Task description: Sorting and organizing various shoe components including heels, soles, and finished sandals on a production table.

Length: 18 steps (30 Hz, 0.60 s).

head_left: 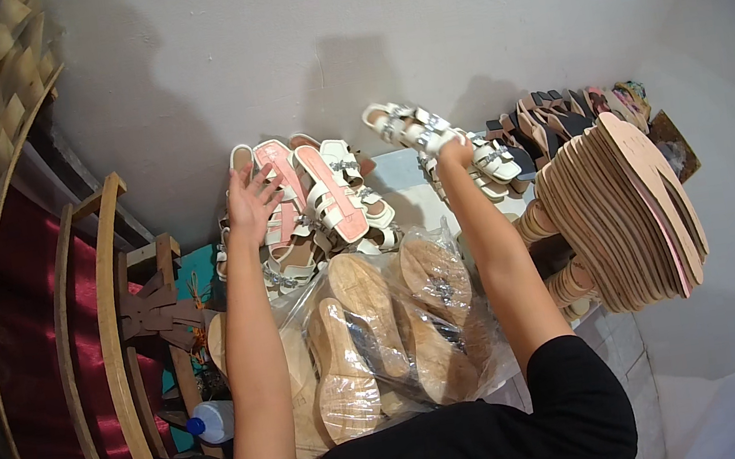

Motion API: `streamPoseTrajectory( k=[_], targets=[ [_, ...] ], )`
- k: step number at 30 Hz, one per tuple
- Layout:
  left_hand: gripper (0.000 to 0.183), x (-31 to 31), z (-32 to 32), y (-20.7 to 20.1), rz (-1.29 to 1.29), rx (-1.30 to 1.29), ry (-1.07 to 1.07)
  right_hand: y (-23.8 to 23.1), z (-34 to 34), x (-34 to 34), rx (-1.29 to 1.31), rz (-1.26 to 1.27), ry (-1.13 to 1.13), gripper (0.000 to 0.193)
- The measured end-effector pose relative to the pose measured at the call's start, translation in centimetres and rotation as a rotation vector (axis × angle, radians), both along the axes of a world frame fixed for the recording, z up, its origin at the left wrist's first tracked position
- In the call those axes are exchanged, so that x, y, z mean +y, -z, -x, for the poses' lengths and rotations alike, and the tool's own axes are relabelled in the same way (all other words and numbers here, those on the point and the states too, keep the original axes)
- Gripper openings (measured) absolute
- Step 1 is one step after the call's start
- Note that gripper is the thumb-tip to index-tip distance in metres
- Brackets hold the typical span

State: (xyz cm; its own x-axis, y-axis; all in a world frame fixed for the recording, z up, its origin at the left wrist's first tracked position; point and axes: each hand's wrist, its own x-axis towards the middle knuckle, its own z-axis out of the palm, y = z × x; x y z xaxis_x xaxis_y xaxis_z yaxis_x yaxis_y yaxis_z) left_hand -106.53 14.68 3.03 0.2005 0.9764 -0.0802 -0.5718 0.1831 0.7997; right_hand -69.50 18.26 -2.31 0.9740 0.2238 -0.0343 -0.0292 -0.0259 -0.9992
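My left hand (253, 200), its fingers spread, is at the left edge of a heap of white strappy sandals (332, 199) with pink insoles. It holds nothing that I can see. Over to the right, my right hand (454, 153) is closed on a white sandal (404, 124) with silvery trim on its straps. The sandal's toe end points up and left, toward the wall. The hand is a little blurred, and its fingers are partly hidden. Beside and below it lie more white sandals (497, 164).
Wooden-looking shoe soles (346, 373) lie in a clear plastic bag close to my body. At the right stands a tall stack of tan insoles (615, 218), with dark sandals (550, 124) behind. Wooden rails (118, 358) and a blue-capped bottle (214, 422) are at the left.
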Motion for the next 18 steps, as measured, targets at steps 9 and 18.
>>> streamPoseTrajectory(
  k=[9, 18],
  targets=[
    [0.042, -0.4, 1.9, 0.7, 0.046, 0.137, -0.028, 3.9, -3.3, -1.6, 0.211, 0.176, 0.398, 0.028],
    [0.039, -0.3, 2.2, 1.1, 0.108, 0.191, -0.058, 8.5, -4.5, 2.1, 0.174, 0.890, 0.363, 0.036]
  ],
)
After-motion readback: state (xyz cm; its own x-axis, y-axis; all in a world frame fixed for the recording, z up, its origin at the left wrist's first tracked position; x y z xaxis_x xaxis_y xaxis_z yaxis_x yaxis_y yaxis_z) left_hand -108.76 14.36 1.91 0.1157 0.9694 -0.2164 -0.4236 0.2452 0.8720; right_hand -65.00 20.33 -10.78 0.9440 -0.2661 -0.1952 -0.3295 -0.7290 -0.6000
